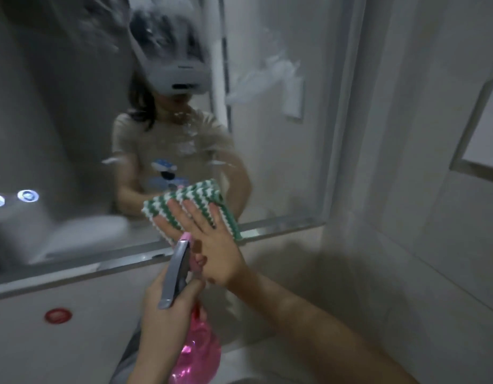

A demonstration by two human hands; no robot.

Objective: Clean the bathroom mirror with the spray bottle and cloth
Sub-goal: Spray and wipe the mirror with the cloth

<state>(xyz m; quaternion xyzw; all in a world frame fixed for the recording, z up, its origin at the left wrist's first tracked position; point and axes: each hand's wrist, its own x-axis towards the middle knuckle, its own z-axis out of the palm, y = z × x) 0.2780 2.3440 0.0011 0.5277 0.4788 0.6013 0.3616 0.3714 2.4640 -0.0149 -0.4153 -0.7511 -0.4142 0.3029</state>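
The bathroom mirror (73, 106) fills the upper left, with wet streaks and foam patches on its glass. My right hand (209, 245) presses a green-and-white striped cloth (190, 200) flat against the mirror's lower edge, fingers straight. My left hand (167, 314) grips a pink spray bottle (197, 356) by its neck, just below the right hand. The bottle's grey trigger head (176, 273) points up toward the mirror.
A metal ledge (281, 225) runs along the mirror's bottom edge. A pale tiled wall (406, 189) rises on the right, with a recessed frame (470, 151) at the far right. A red round sticker (57, 315) sits on the white surface below the mirror.
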